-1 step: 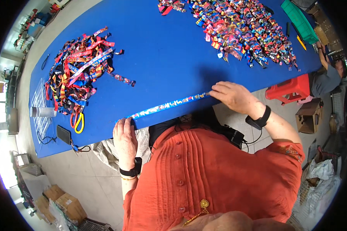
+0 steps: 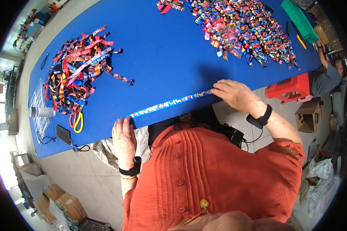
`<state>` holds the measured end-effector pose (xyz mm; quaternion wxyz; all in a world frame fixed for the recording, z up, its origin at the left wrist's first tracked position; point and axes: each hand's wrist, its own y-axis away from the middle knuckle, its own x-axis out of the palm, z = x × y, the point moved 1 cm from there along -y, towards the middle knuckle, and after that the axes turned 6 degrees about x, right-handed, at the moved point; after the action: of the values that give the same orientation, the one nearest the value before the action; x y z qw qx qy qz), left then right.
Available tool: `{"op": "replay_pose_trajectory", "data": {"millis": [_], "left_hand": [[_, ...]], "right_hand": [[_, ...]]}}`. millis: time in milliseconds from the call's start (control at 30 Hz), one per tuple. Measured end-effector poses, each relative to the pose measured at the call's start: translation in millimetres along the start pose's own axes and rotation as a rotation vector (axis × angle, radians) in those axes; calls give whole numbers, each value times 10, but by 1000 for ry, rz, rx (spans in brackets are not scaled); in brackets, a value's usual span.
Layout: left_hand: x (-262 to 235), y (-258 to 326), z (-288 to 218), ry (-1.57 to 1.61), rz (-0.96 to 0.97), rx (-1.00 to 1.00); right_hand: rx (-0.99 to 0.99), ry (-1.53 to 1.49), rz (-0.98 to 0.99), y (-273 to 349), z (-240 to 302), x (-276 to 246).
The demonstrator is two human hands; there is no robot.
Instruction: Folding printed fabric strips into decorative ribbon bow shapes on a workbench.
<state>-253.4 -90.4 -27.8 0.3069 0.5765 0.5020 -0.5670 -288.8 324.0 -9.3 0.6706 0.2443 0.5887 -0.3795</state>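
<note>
Hands first: the left hand [image 2: 124,136] lies flat and palm-down at the near table edge, fingers spread a little, not closed, its fingertips pressing one end of a single printed strap [image 2: 167,103]. The right hand [image 2: 235,94] rests curled over the strap's other end. I cannot tell whether its fingers pinch that end or only pin it. Each wrist wears one black band.

Compared with the picture taken an instant before, nothing has shifted: both hands and the strap sit in the same places, so the strap remains stretched straight and flat between them along the front edge of the blue table [image 2: 162,57].

Just beyond the left hand are one pair of yellow-handled scissors [image 2: 78,122], one dark flat device [image 2: 63,134] and one clear cylinder [image 2: 42,111]. Farther out on that side lies one tangled pile of loose straps [image 2: 79,69], too many to count.

Beside the right hand, off the table, stand one red stool [image 2: 289,90] and one cardboard box [image 2: 308,113]. Well beyond that hand spreads one heap of short folded pieces [image 2: 246,30], again uncountable, with one green tray [image 2: 298,19] at the far corner and one other person [image 2: 325,79] nearby.
</note>
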Motion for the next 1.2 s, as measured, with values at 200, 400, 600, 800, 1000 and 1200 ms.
{"op": "replay_pose_trajectory", "data": {"millis": [200, 400, 600, 800, 1000, 1200], "left_hand": [[16, -3, 1, -6, 1, -13], [23, 24, 1, -13, -15, -18], [-3, -1, -21, -8, -17, -7], [2, 7, -9, 8, -21, -8], [6, 5, -21, 17, -24, -15], [59, 0, 48, 8, -15, 1]], "right_hand": [[133, 113, 4, 218, -188, -146], [155, 88, -74, 156, -106, -211], [39, 28, -124, -86, 173, -22], [60, 46, -38, -4, 98, -56], [177, 115, -75, 223, 21, -166], [124, 8, -177, 20, -137, -247]]}}
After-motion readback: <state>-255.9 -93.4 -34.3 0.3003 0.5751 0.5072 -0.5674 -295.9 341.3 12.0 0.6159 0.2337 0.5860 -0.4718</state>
